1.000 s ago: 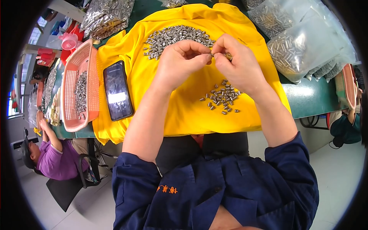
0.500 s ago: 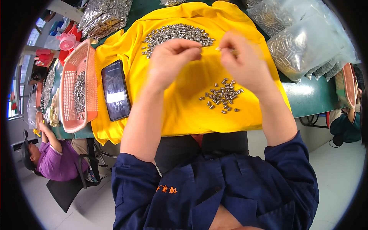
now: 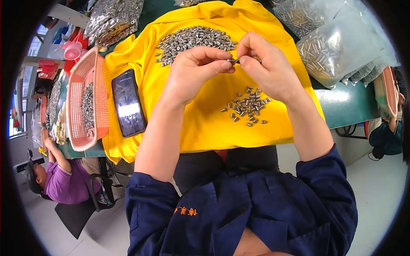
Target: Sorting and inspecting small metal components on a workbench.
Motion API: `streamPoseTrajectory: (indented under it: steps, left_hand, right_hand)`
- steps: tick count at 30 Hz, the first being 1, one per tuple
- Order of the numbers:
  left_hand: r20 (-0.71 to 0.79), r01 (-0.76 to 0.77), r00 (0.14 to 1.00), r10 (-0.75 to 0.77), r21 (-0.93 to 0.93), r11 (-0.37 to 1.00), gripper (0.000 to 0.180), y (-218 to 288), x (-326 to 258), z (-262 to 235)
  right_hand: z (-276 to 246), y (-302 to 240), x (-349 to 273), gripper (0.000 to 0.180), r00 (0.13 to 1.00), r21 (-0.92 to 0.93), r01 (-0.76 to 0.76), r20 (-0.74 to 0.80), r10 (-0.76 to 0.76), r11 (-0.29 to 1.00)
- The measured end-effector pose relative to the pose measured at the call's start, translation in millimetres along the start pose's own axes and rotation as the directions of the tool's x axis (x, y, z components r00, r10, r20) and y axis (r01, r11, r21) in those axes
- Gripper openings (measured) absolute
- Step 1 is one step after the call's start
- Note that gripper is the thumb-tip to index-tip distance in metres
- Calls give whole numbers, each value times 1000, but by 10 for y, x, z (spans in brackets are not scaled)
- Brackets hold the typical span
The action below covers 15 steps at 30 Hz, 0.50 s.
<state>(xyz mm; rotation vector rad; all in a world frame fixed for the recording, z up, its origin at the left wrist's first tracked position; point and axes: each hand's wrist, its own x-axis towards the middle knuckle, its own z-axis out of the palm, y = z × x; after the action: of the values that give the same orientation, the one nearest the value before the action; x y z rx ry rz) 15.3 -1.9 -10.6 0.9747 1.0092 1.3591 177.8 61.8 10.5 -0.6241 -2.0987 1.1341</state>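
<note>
My left hand [image 3: 192,72] is closed in a pinch on a small metal cylinder [image 3: 232,62] above the yellow cloth. The thumb and forefinger of my right hand [image 3: 267,64] are pressed together at the cylinder's other end; whatever they pinch is mostly hidden. Fingertips of both hands nearly meet there. Behind my hands lies a large heap of small silvery metal cylinders [image 3: 192,39]. A smaller scatter of similar cylinders [image 3: 247,106] lies nearer to me, below my right hand.
The yellow cloth [image 3: 200,128] covers the green table. A phone [image 3: 128,102] and a pink basket [image 3: 102,115] holding metal parts are at left. Clear bags of metal parts [image 3: 320,55] stand at right, another bag [image 3: 113,21] far left. A seated person [image 3: 68,181] in purple is at left.
My hands have come together from a gap, and their fingertips now meet at the small metal cylinder. The heap and the scatter look the same.
</note>
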Motion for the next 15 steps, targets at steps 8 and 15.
streamPoseTrajectory:
  steps: [8, 15]
  left_hand:
    - [-5, -36, 999, 38, 169, 985, 12, 7, 5, -14]
    - [-97, -41, 992, 77, 335, 941, 12, 79, -2, 120]
  right_hand:
    - [66, -28, 11, 6, 1000, -124, 18, 15, -16, 992]
    - [56, -8, 16, 6, 999, -103, 7, -33, -11, 995]
